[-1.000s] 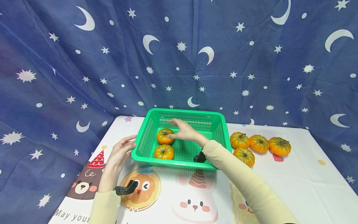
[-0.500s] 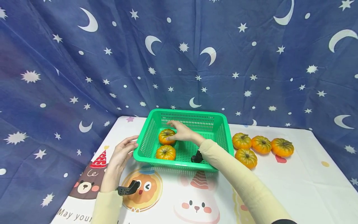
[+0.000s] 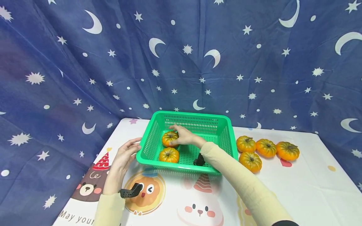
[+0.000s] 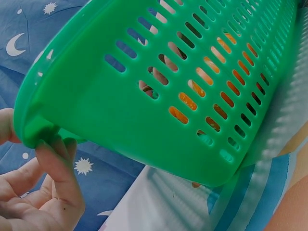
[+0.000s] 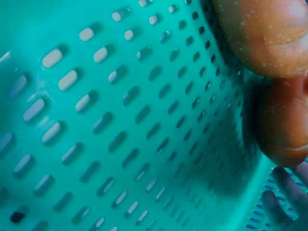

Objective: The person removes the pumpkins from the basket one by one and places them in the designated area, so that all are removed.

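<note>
A green plastic basket (image 3: 186, 168) with slotted walls stands on the table. My left hand (image 3: 123, 157) grips the rim at its left end; the left wrist view has the fingers (image 4: 60, 178) curled under that rim. Inside the basket are two small orange pumpkins, a rear one (image 3: 167, 138) and a front one (image 3: 169, 155). My right hand (image 3: 185, 136) reaches in and holds the rear pumpkin, thumb on its near side and fingers over its far side. In the right wrist view both pumpkins (image 5: 284, 122) hang at the right edge, with fingertips (image 5: 284, 185) right below.
Right of the basket, several more pumpkins (image 3: 266, 148) sit close together on the white cartoon tablecloth (image 3: 305, 188). A blue curtain (image 3: 181, 62) with moons and stars hangs behind the table and along its left side. Each wrist wears a black camera mount (image 3: 131, 191).
My right hand has lowered and its fingers have closed in on the rear pumpkin. The left hand stays at the basket rim. The whole view has shifted slightly.
</note>
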A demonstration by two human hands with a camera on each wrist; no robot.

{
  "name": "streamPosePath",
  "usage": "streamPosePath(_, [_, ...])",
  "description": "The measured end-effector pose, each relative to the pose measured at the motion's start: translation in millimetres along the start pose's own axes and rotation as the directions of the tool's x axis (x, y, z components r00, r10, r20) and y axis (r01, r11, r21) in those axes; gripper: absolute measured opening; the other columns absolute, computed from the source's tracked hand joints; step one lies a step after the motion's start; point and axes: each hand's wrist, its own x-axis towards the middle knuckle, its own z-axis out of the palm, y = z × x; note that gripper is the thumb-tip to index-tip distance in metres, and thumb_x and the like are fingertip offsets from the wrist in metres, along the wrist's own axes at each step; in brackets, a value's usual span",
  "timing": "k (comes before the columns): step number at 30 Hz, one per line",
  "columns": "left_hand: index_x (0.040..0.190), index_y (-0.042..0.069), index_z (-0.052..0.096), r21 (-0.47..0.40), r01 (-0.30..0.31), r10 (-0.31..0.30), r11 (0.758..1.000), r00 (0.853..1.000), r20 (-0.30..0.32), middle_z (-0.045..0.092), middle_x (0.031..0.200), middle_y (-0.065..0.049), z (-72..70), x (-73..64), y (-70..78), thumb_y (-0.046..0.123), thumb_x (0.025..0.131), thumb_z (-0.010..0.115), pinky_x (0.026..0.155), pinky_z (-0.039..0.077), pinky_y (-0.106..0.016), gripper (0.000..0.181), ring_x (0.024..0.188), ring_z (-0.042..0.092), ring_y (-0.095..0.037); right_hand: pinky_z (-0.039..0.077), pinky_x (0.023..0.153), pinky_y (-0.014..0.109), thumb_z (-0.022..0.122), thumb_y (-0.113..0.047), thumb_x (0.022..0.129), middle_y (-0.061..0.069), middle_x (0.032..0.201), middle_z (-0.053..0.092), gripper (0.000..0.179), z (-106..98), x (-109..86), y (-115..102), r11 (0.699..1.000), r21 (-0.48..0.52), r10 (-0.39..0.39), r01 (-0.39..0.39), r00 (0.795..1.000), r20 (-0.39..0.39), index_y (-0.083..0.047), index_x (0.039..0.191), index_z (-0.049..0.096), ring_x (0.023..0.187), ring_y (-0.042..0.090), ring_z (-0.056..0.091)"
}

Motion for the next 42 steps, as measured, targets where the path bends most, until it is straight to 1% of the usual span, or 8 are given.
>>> streamPosePath(5, [0.130, 0.002, 0.051, 0.008, 0.002, -0.002, 1.000, 1.000, 0.003, 0.066, 0.088, 0.013, -0.4, 0.2, -1.7, 0.001, 0.091, 0.056, 0.079, 0.050, -0.021, 0.040, 0.085, 0.062, -0.001, 0.042, 0.104, 0.046, 0.076, -0.028, 0.081, 0.016, 0.142, 0.045, 0.077, 2.0, -0.5, 3.2, 0.999, 0.040, 0.031, -0.032, 0.999, 0.020, -0.010, 0.145, 0.037, 0.129, 0.030, 0.046])
streamPosePath(6, [0.130, 0.004, 0.052, 0.005, -0.010, 0.010, 1.000, 1.000, 0.010, 0.066, 0.089, 0.013, -5.7, 7.0, -10.3, 0.005, 0.091, 0.060, 0.079, 0.051, -0.022, 0.040, 0.086, 0.062, -0.002, 0.042, 0.104, 0.046, 0.076, -0.028, 0.081, 0.016, 0.142, 0.044, 0.077, 2.4, -0.8, 3.5, 0.998, 0.048, 0.034, -0.035, 0.999, 0.023, -0.011, 0.145, 0.037, 0.129, 0.030, 0.046])
streamPosePath(9, [0.133, 0.002, 0.050, 0.008, -0.006, 0.006, 1.000, 1.000, 0.008, 0.066, 0.089, 0.013, -6.2, 7.6, -10.7, 0.005, 0.091, 0.060, 0.079, 0.050, -0.022, 0.043, 0.086, 0.062, -0.002, 0.043, 0.103, 0.046, 0.077, -0.028, 0.080, 0.015, 0.142, 0.045, 0.078, 3.6, -1.0, 4.2, 0.998, 0.049, 0.036, -0.037, 0.999, 0.026, -0.011, 0.145, 0.036, 0.128, 0.030, 0.047])
streamPosePath(12, [0.130, 0.004, 0.052, -0.003, -0.008, 0.008, 1.000, 1.000, 0.011, 0.066, 0.088, 0.013, -6.2, 6.5, -10.0, 0.004, 0.091, 0.060, 0.078, 0.050, -0.021, 0.040, 0.085, 0.062, -0.001, 0.044, 0.102, 0.044, 0.077, -0.027, 0.080, 0.015, 0.141, 0.046, 0.080, 5.0, -0.8, 4.7, 0.998, 0.040, 0.037, -0.039, 0.999, 0.035, -0.011, 0.146, 0.035, 0.125, 0.029, 0.049])
streamPosePath(13, [0.130, 0.001, 0.051, -0.002, 0.004, -0.004, 1.000, 1.000, 0.004, 0.066, 0.086, 0.014, -1.0, -0.2, -1.6, 0.001, 0.091, 0.056, 0.078, 0.050, -0.021, 0.039, 0.084, 0.062, -0.001, 0.044, 0.101, 0.044, 0.077, -0.027, 0.080, 0.015, 0.140, 0.047, 0.080, 5.5, -0.8, 4.8, 0.999, 0.038, 0.037, -0.038, 0.999, 0.036, -0.011, 0.146, 0.035, 0.124, 0.028, 0.050])
streamPosePath(20, [0.129, 0.001, 0.052, -0.005, -0.006, 0.006, 1.000, 1.000, 0.008, 0.066, 0.085, 0.014, -1.3, -0.7, -0.4, 0.000, 0.091, 0.056, 0.077, 0.050, -0.020, 0.038, 0.084, 0.062, 0.000, 0.046, 0.097, 0.041, 0.076, -0.025, 0.081, 0.015, 0.132, 0.051, 0.081, 6.6, 0.6, 6.1, 0.998, 0.062, 0.030, -0.033, 0.998, 0.058, -0.009, 0.147, 0.033, 0.115, 0.026, 0.053])
streamPosePath(35, [0.129, 0.000, 0.052, -0.017, -0.012, 0.012, 1.000, 1.000, 0.009, 0.066, 0.085, 0.013, -0.7, 0.5, -0.8, -0.001, 0.090, 0.056, 0.076, 0.051, -0.021, 0.039, 0.083, 0.062, -0.001, 0.049, 0.093, 0.037, 0.077, -0.024, 0.080, 0.011, 0.129, 0.054, 0.078, 5.7, 0.7, 6.7, 0.999, 0.036, 0.019, -0.021, 0.999, 0.050, -0.009, 0.145, 0.036, 0.113, 0.024, 0.055])
streamPosePath(42, [0.126, 0.004, 0.055, -0.019, -0.013, 0.013, 1.000, 1.000, 0.006, 0.066, 0.085, 0.013, -0.7, 0.4, -2.0, -0.001, 0.090, 0.056, 0.075, 0.051, -0.020, 0.036, 0.083, 0.062, -0.001, 0.048, 0.094, 0.038, 0.077, -0.024, 0.079, 0.012, 0.127, 0.055, 0.076, 5.6, -1.6, 6.0, 1.000, 0.018, 0.025, -0.026, 0.999, 0.032, -0.009, 0.143, 0.038, 0.112, 0.025, 0.055])
